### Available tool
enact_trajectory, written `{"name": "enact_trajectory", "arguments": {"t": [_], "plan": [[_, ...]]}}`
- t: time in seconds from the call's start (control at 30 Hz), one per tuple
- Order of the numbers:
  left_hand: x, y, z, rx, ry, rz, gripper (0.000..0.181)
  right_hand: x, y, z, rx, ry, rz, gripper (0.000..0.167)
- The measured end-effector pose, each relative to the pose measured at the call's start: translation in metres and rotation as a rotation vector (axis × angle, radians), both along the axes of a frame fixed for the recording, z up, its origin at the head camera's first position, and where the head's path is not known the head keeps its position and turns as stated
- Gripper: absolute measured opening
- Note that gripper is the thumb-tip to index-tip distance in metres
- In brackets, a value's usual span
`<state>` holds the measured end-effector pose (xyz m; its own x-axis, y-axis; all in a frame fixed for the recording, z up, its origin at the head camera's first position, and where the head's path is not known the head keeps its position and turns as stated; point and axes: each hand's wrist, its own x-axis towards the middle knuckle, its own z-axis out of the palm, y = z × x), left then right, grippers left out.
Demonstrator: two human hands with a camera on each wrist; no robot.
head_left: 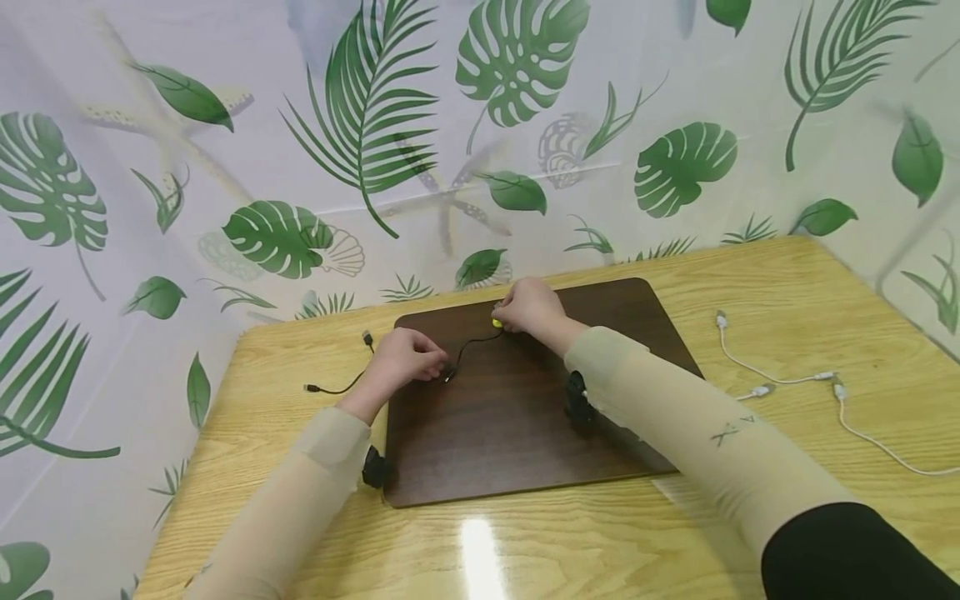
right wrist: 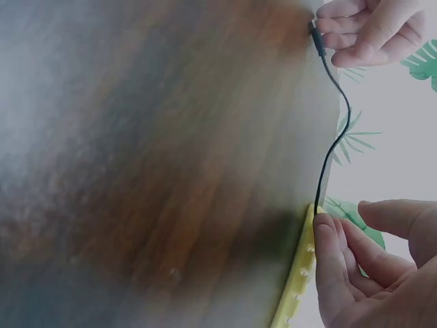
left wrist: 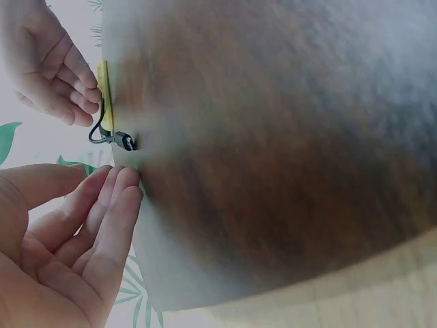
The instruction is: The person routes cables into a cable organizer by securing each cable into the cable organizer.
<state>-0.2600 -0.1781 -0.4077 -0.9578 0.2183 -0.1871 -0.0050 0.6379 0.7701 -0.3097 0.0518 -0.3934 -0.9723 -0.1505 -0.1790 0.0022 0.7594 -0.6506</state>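
Note:
A thin black cable [head_left: 480,339] runs between the two hands over a dark brown board [head_left: 525,417]. My left hand [head_left: 405,358] is beside the cable's plug [left wrist: 125,141] near the board's left side. Its fingertips touch or nearly touch the plug, and its thumb stands apart from the fingers. At the board's far side is my right hand [head_left: 531,307], next to a yellow notched strip [right wrist: 300,273]. In the right wrist view, its fingertips rest on the cable at the strip's end, with the thumb held away. Most of the strip is hidden in the head view.
Another black cable [head_left: 337,390] lies left of the board on the wooden table [head_left: 262,433]. Several white cables are on the right, one [head_left: 750,367] close to the board and one [head_left: 885,442] further right. A leaf-patterned cloth [head_left: 420,125] hangs behind the table.

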Motion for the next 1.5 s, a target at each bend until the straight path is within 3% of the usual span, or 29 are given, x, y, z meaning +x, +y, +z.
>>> {"name": "enact_trajectory", "arguments": {"t": [0.3, 0.43, 0.87, 1.1, 1.5], "plan": [[0.0, -0.008, 0.002, 0.008, -0.032, -0.003, 0.028, 0.0, -0.011, 0.0, -0.242, -0.105, -0.046, 0.025], [0.002, -0.013, 0.003, -0.014, -0.037, -0.003, 0.031, 0.006, -0.016, 0.003, -0.294, -0.133, -0.044, 0.028], [0.01, -0.033, 0.009, -0.106, 0.025, -0.008, 0.029, 0.009, -0.039, 0.007, -0.265, -0.182, -0.018, 0.028], [0.016, -0.046, 0.012, -0.124, 0.005, 0.027, 0.028, 0.012, -0.051, 0.007, -0.298, -0.207, -0.001, 0.03], [0.024, -0.069, 0.012, -0.138, -0.014, 0.082, 0.028, 0.016, -0.077, 0.0, -0.337, -0.174, 0.059, 0.03]]}}
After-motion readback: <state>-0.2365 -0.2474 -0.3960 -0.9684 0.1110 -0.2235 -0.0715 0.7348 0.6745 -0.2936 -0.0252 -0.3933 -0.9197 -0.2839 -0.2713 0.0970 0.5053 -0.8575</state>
